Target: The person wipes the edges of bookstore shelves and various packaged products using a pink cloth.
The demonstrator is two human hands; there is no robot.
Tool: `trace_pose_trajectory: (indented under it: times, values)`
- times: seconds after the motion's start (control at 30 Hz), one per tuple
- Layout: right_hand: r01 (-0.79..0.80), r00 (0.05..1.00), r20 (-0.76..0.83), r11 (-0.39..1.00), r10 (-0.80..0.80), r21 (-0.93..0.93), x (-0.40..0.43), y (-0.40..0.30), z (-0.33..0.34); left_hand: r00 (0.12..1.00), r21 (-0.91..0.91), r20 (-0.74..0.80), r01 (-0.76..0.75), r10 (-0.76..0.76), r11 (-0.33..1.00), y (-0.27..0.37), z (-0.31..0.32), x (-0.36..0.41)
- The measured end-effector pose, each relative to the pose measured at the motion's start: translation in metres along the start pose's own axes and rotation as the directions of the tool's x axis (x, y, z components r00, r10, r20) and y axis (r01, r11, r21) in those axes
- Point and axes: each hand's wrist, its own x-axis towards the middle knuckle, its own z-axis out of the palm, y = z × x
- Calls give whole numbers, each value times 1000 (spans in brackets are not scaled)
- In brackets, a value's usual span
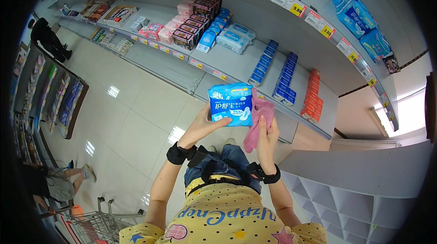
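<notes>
My left hand (pixel 208 124) grips a blue plastic pack of sanitary pads (pixel 230 104) from its left and lower edge, thumb across the front. The pack is upright and its printed face is turned towards me. A pink cloth (pixel 260 117) is pinched in my right hand (pixel 268 138), hanging down beside the pack and touching or nearly touching its right edge. Both hands are in front of a grey store shelf (pixel 235 63), above the floor. The fingers behind the pack are mostly hidden.
Small blue boxes (pixel 263 63), orange boxes (pixel 311 97) and wipes packs (pixel 235 37) line the shelf. Above juts an upper shelf (pixel 307 15) with price tags. A shopping cart (pixel 99 225) stands lower left; people (pixel 47 39) are at the left. A white compartment unit (pixel 341 199) is lower right.
</notes>
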Motion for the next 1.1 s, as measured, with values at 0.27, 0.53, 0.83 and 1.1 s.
trace_pose_trajectory:
  times: [0.27,0.53,0.83,1.1]
  values:
    - [671,736,510,583,-445,-459,10,-29,3,981,159,-24,-185,191,970,-27,20,-2]
    - [723,653,652,574,-386,-384,44,-8,-22,999,257,-26,-15,23,966,-18,20,2]
    - [639,740,545,665,-395,-386,35,-9,-17,959,326,-102,-220,266,919,-25,29,4]
    - [475,865,367,793,-341,-381,30,-28,-6,771,749,5,-424,637,508,-29,29,7]
